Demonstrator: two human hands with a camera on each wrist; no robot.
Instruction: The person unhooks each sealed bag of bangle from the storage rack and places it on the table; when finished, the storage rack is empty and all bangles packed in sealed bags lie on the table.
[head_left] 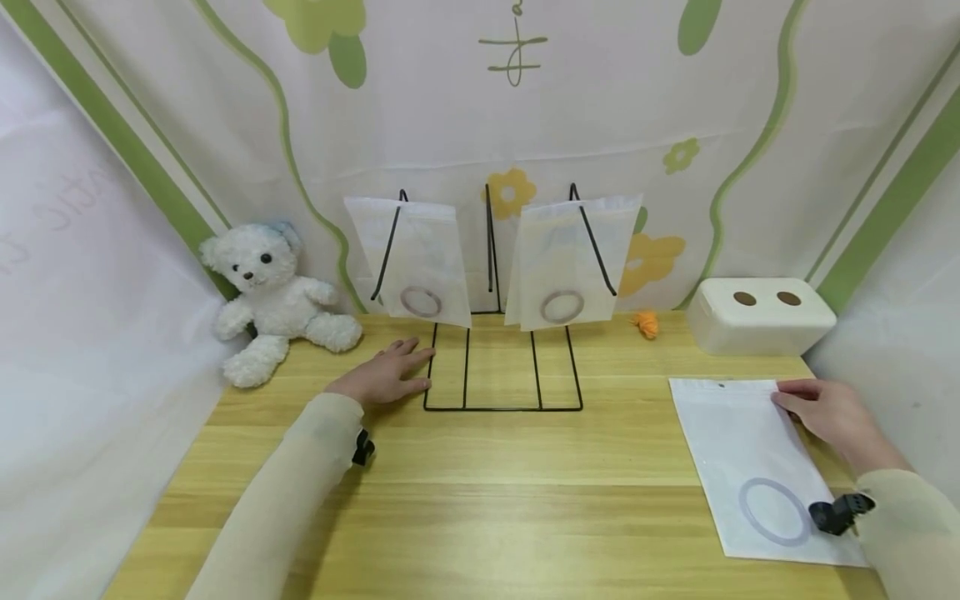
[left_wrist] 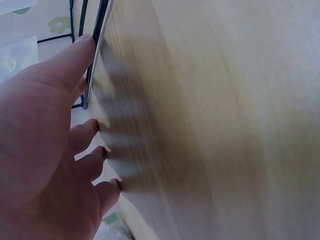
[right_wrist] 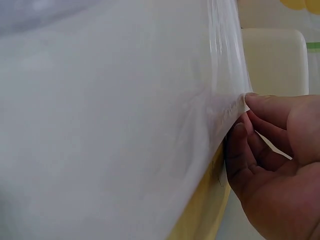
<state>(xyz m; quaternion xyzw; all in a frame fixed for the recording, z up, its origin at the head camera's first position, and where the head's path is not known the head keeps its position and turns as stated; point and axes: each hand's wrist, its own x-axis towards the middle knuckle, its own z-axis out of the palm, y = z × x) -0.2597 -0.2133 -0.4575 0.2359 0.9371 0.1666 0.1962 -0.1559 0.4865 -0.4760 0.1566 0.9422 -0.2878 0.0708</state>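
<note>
My right hand (head_left: 836,421) pinches the top right corner of a white zip bag (head_left: 720,450) at the right side of the table. A pale ring (head_left: 775,511) shows through the lower part of this bag. In the right wrist view the thumb and fingers of my right hand (right_wrist: 280,145) grip the edge near the zip seal. My left hand (head_left: 386,372) rests with spread fingers at the left side of a black wire rack (head_left: 504,409), its thumb against the frame in the left wrist view. Two groups of zip bags (head_left: 427,258) hang from the rack's arms, rings showing inside.
A white teddy bear (head_left: 262,292) sits at the back left. A white box (head_left: 761,321) with two round holes stands at the back right, beside a small orange object (head_left: 646,324). Patterned cloth (head_left: 600,100) hangs behind the wooden table (head_left: 480,500).
</note>
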